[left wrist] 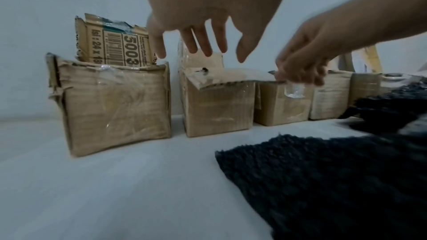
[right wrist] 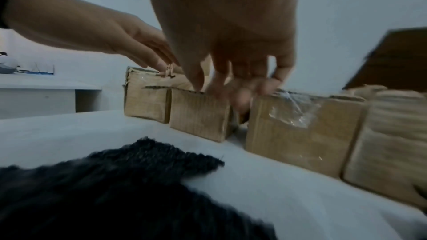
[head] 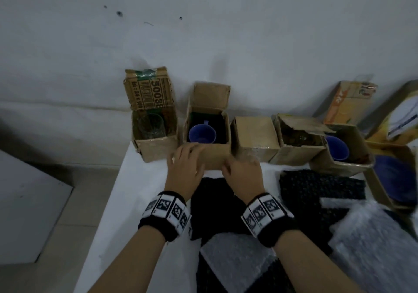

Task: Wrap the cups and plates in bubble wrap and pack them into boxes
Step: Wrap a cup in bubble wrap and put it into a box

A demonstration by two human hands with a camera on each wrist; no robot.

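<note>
A small open cardboard box [head: 213, 158] stands second from the left in a row along the wall, with a blue cup [head: 202, 134] inside. My left hand [head: 184, 164] hovers over its front flap [left wrist: 221, 78] with straight, spread fingers [left wrist: 208, 46]. My right hand [head: 243, 172] is at the flap's right corner, where its curled fingers [left wrist: 298, 76] pinch the edge. The right wrist view shows the same box [right wrist: 198, 114], with the fingertips blurred. A black bubble wrap sheet [head: 212, 202] lies just below both hands.
A box holding a clear glass [head: 150, 126] stands at the far left. To the right are a closed box [head: 255, 134], a flapped box [head: 300, 138], another blue cup's box [head: 337, 149] and a box holding a blue plate [head: 393, 179]. Clear bubble wrap [head: 237, 258] lies near me.
</note>
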